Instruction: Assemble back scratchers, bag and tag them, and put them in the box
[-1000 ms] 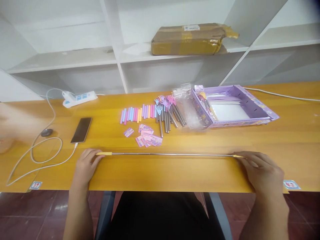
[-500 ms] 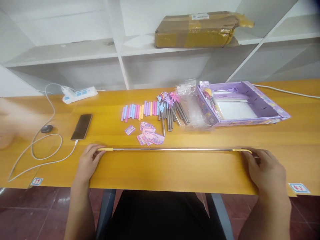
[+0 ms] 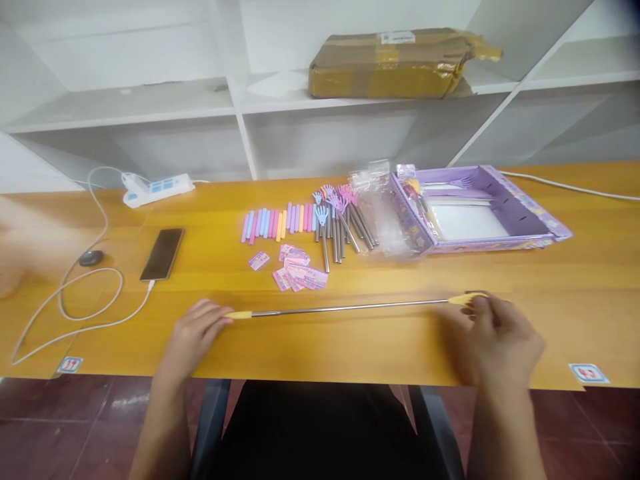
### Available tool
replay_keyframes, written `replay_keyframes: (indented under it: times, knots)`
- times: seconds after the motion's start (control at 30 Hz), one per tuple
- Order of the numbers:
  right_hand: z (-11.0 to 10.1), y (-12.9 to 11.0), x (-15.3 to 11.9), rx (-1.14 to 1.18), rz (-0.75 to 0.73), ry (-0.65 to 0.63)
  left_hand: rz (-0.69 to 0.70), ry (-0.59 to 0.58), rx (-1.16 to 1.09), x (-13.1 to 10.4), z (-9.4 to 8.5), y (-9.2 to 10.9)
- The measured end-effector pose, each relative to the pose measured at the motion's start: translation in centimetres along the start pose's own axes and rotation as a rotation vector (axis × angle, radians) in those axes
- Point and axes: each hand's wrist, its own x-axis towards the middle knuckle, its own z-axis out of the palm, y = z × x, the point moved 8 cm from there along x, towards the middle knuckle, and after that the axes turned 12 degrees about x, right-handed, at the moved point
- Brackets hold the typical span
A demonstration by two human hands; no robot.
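Observation:
A telescopic back scratcher [image 3: 345, 307] stretches between my two hands above the front of the table. My left hand [image 3: 193, 337] is closed on its yellow handle. At the other end, my right hand [image 3: 500, 333] pinches the yellow scratcher head; this hand is slightly blurred and its fingers partly hide the head. Behind the rod lie several pink printed cards [image 3: 303, 272], a row of coloured handle sleeves [image 3: 277, 223] and a pile of back scratchers [image 3: 337, 220] with hand-shaped heads in blue, purple and pink.
Clear plastic bags [image 3: 387, 220] lie against an open purple box [image 3: 547, 207] at the right. At the left are a phone [image 3: 163, 255] on a white cable, a black round object [image 3: 91, 258] and a power strip [image 3: 159, 190]. A taped carton [image 3: 390, 65] sits on the shelf.
My hands have come closer together and the rod between them is shorter. My right hand has moved left and turned, showing the yellow head broadside. The rod now tilts slightly.

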Motion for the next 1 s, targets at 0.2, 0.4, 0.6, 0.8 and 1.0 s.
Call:
replay_keyframes:
  times: [0.2, 0.4, 0.6, 0.8, 1.0]
  knots:
    - [6.2, -13.5, -9.0, 0.480, -0.304, -0.365, 0.113, 0.006, -0.009, 0.8, 5.0, 9.7]
    - [10.1, -13.8, -10.1, 0.476, -0.305, -0.612, 0.087, -0.068, -0.046, 1.4, 7.5, 8.2]
    - [11.3, -12.9, -10.3, 0.469, -0.204, -0.800, 0.043, -0.166, -0.164, 1.8, 8.0, 7.8]
    - [11.2, -13.4, -10.1, 0.482, -0.201, -0.816, 0.047, -0.139, -0.169, 1.8, 7.9, 7.7]
    - [11.0, -13.1, -9.9, 0.572, -0.191, -0.792, 0.098, -0.112, -0.151, 1.9, 7.6, 7.7]
